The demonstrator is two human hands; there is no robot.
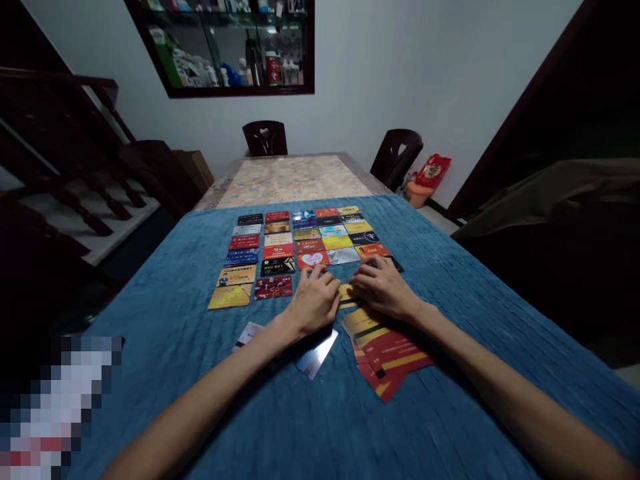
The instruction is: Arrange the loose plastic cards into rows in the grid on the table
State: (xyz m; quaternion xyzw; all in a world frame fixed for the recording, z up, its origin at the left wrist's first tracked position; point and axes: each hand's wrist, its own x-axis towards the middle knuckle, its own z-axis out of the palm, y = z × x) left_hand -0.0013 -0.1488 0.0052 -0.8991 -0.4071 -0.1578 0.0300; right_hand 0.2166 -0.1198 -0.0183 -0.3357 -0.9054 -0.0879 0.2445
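Note:
Several plastic cards lie in a neat grid (pixel 305 243) on a blue cloth (pixel 170 320). My left hand (pixel 314 301) and my right hand (pixel 384 287) rest knuckles up just below the grid, fingers curled, meeting over a yellow card (pixel 346 294) that both touch. A fanned pile of red and yellow cards (pixel 383 350) lies under my right wrist. A silvery card (pixel 317 355) and a pale card (pixel 247 333) lie beside my left forearm.
Bare marble-patterned tabletop (pixel 290 179) shows beyond the cloth, with two dark chairs (pixel 265 137) at the far end. A dark stair rail (pixel 75 167) stands left, a glass cabinet (pixel 235 43) hangs on the wall, and a red bag (pixel 431 172) sits on the floor.

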